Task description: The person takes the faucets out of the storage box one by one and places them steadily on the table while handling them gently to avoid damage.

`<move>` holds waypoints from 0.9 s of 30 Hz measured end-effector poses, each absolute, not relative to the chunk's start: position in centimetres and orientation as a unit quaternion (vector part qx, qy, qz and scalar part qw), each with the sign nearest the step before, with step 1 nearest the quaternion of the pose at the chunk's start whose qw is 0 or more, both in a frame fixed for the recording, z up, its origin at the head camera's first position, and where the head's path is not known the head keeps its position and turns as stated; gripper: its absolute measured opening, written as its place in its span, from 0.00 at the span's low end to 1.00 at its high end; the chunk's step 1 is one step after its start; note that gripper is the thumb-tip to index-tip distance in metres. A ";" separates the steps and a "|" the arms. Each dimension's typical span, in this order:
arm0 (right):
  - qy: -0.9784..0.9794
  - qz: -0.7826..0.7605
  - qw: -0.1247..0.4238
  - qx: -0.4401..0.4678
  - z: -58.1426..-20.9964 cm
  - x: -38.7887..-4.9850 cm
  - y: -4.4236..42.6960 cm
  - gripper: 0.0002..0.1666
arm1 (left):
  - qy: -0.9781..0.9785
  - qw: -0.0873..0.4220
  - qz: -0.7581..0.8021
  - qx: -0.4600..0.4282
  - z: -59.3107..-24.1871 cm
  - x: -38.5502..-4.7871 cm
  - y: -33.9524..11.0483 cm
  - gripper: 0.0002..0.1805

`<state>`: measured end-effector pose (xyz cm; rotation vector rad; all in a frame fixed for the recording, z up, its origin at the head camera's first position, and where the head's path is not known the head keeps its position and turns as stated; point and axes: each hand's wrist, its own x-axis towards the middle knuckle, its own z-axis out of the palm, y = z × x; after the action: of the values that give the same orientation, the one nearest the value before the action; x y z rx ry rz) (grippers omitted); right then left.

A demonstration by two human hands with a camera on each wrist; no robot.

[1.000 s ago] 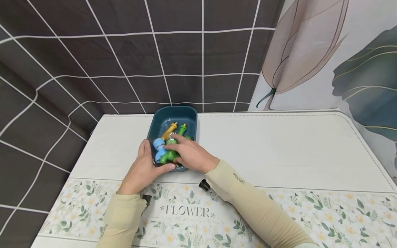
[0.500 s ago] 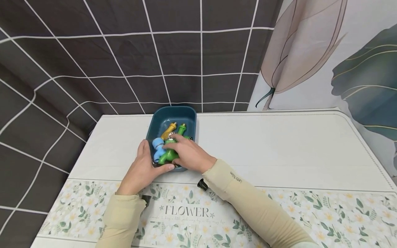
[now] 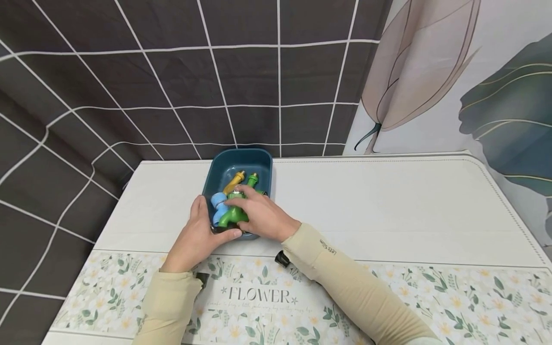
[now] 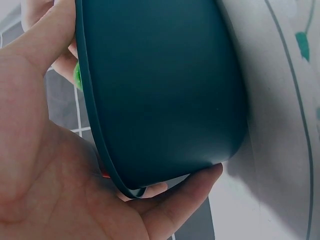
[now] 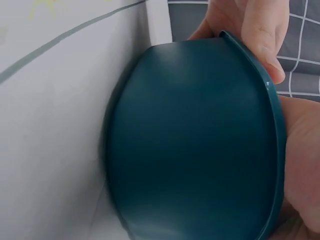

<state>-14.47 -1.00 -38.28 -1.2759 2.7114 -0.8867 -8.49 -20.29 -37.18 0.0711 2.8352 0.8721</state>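
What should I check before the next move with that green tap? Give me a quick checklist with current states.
1. Bin upright on the table: ok.
2. Left hand holding the bin: ok, thumb at the near rim, fingers along the left side.
3. Right hand on the green tap: ok, gripping it from the right.
4. Blue tap free of the green tap: cannot tell; they lie close, side by side.
5. Green end farther back belonging to another tap: cannot tell; the middle is hidden.
6. Right-hand grip visible in the wrist views: not ok; the bin wall blocks it.
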 end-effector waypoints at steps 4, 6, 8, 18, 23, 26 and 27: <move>0.862 -0.294 -0.020 -0.412 -38.4 -14.4 -0.9 0.30 | 0.952 0.090 0.292 0.023 -37.1 -8.4 -20.3 0.72; 0.859 -0.298 -0.033 -0.415 -38.5 -14.4 -0.8 0.30 | 0.952 0.091 0.291 0.022 -37.1 -8.4 -20.3 0.73; 0.855 -0.303 -0.044 -0.419 -38.5 -14.4 -0.7 0.30 | 0.953 0.090 0.290 0.023 -37.0 -8.4 -20.3 0.73; 0.849 -0.316 -0.058 -0.420 -38.4 -14.5 -0.3 0.28 | 0.951 0.082 0.296 0.027 -37.0 -8.4 -20.3 0.71; 0.847 -0.327 -0.069 -0.414 -38.1 -14.5 -0.1 0.27 | 0.950 0.087 0.298 0.023 -37.0 -8.3 -20.3 0.72; 0.846 -0.329 -0.076 -0.413 -37.9 -14.5 0.1 0.26 | 0.950 0.088 0.298 0.024 -37.0 -8.2 -20.3 0.71; 0.845 -0.329 -0.078 -0.413 -37.9 -14.5 0.2 0.26 | 0.950 0.087 0.298 0.024 -37.0 -8.2 -20.2 0.71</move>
<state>-14.47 0.20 -37.86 -1.3674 2.7962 -1.0888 -8.25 -20.25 -36.98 0.0723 2.8302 0.8882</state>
